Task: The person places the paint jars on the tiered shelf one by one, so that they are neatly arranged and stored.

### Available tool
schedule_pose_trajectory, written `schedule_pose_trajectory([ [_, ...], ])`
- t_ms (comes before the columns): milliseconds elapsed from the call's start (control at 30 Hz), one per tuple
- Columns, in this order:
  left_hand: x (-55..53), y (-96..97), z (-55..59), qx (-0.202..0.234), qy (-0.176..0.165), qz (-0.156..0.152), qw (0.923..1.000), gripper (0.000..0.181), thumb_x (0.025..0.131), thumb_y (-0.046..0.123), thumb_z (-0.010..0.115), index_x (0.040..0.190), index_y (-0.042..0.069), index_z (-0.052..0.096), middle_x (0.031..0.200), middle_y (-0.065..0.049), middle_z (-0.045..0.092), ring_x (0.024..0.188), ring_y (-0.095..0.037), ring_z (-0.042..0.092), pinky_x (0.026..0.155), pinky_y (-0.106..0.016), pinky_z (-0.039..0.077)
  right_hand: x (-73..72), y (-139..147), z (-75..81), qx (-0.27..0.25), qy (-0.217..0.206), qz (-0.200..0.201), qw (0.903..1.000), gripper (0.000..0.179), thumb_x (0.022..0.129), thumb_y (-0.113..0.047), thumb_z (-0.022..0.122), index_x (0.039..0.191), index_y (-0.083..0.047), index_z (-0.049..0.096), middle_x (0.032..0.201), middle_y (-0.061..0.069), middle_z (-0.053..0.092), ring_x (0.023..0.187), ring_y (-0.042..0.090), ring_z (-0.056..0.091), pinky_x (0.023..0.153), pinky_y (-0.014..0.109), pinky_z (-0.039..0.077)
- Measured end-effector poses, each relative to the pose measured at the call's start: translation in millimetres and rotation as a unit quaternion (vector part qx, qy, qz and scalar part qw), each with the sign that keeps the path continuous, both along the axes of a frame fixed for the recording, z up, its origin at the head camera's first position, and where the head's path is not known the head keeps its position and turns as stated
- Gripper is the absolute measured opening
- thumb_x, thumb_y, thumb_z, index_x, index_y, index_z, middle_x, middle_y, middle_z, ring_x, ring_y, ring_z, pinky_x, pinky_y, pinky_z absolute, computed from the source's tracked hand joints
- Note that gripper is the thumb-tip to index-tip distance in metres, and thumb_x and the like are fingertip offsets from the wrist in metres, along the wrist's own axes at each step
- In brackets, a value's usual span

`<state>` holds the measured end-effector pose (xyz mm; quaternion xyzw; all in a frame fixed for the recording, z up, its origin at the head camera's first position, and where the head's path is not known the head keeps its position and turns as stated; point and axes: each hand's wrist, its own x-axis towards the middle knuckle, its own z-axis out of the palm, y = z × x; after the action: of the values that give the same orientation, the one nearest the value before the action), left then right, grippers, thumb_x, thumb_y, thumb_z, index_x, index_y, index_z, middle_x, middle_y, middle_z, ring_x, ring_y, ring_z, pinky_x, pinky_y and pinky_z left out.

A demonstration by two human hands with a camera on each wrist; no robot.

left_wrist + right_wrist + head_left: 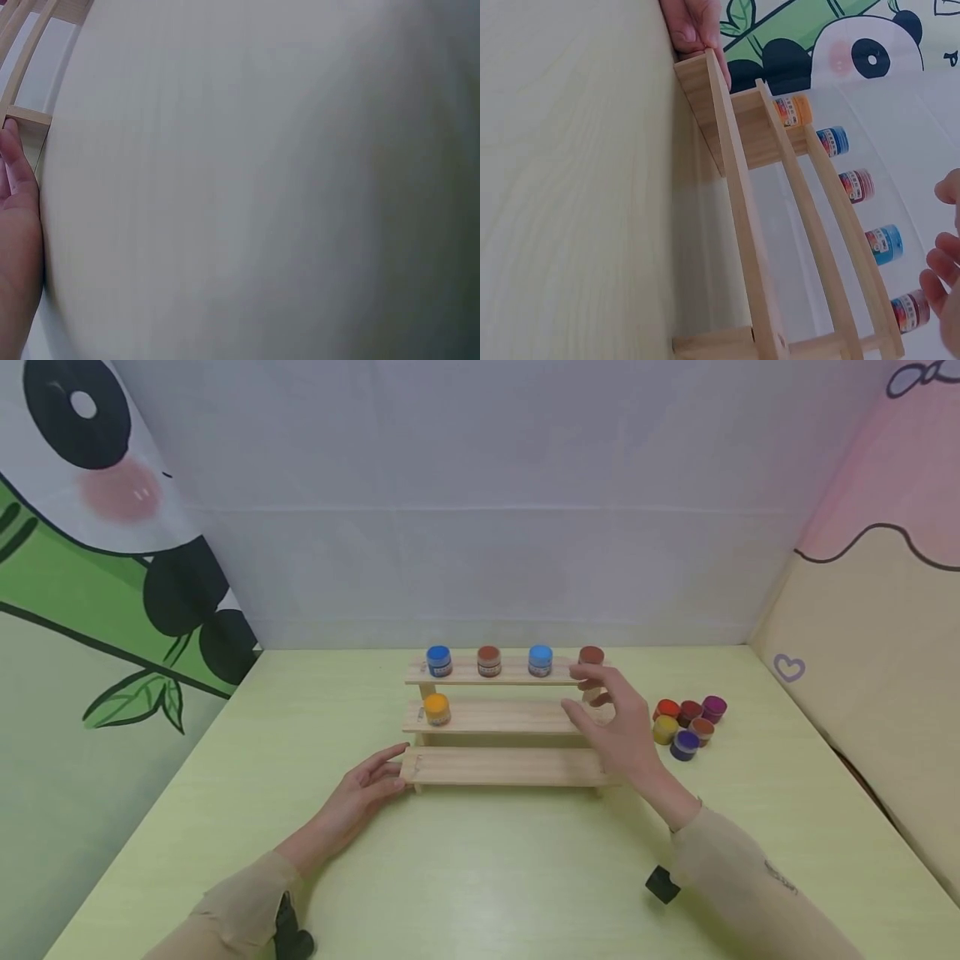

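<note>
A three-tier wooden rack stands on the table. My left hand grips its lower left end; in the right wrist view, the fingers lie on both sides of that end. My right hand is over the rack's right side, thumb and fingers apart with nothing between them. The nearest jar is a brown-lidded paint jar at the top tier's right end, partly covered by the fingers. Along that tier also stand a dark blue jar, a reddish-brown jar and a light blue jar. A yellow-orange jar sits on the middle tier's left.
Right of the rack, several paint jars stand grouped on the table, among them a yellow jar, a dark blue-purple jar and a magenta jar. A pale wall rises behind the table, with printed side panels.
</note>
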<state>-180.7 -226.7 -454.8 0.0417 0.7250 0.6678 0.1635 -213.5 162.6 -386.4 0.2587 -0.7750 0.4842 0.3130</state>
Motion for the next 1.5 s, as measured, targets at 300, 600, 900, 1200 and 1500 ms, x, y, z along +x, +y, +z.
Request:
schedule_pose_trajectory([
  [300,-1.0,-1.1,-1.6,0.005,0.009,-0.006,0.9999,0.066,0.099,0.018,0.06,0.155,0.013,0.028,0.121,0.007,0.062,0.113,-0.002,0.061,0.097,-0.015,0.049,21.6,24,11.9,0.024,-0.039,-0.018,0.9988,0.047,0.082,0.007,0.073,0.126,0.005,0.058,0.122,0.021,0.065,0.103,-0.011,0.051,0.076,0.026,0.051],
  [600,-0.9,-0.7,-2.1,0.008,0.01,-0.008,0.9999,0.066,0.098,0.017,0.06,0.155,0.012,0.027,0.121,0.006,0.062,0.112,-0.002,0.062,0.097,-0.015,0.049,17.3,62,-13.5,0.081,-0.094,-0.044,0.9913,0.062,0.083,-0.005,0.077,0.139,-0.012,0.052,0.133,0.007,0.061,0.106,0.011,0.055,0.081,0.015,0.047],
  [900,-0.7,0.4,-0.3,0.002,0.006,-0.005,1.0,0.065,0.099,0.018,0.06,0.155,0.013,0.028,0.123,0.005,0.061,0.113,-0.002,0.061,0.097,-0.015,0.049,17.2,106,-27.5,0.172,-0.108,-0.043,0.9782,0.07,0.084,-0.011,0.078,0.146,-0.016,0.046,0.139,0.007,0.056,0.109,0.005,0.05,0.086,0.016,0.045],
  [1200,0.0,0.4,-0.1,-0.002,0.008,-0.005,1.0,0.065,0.099,0.019,0.06,0.155,0.013,0.028,0.124,0.004,0.061,0.113,-0.002,0.061,0.097,-0.015,0.049,13.2,143,-35.1,0.224,-0.136,-0.053,0.9636,0.069,0.083,-0.015,0.079,0.144,-0.011,0.048,0.131,0.012,0.06,0.103,0.017,0.054,0.083,0.018,0.045],
  [1500,-0.8,0.3,-1.3,0.0,0.01,-0.006,0.9999,0.065,0.099,0.017,0.06,0.155,0.013,0.028,0.123,0.005,0.061,0.113,-0.002,0.061,0.097,-0.015,0.049,8.2,160,-45.0,0.241,-0.171,-0.049,0.954,0.064,0.085,-0.015,0.077,0.141,-0.004,0.047,0.115,0.013,0.063,0.097,0.022,0.053,0.074,0.033,0.047],
])
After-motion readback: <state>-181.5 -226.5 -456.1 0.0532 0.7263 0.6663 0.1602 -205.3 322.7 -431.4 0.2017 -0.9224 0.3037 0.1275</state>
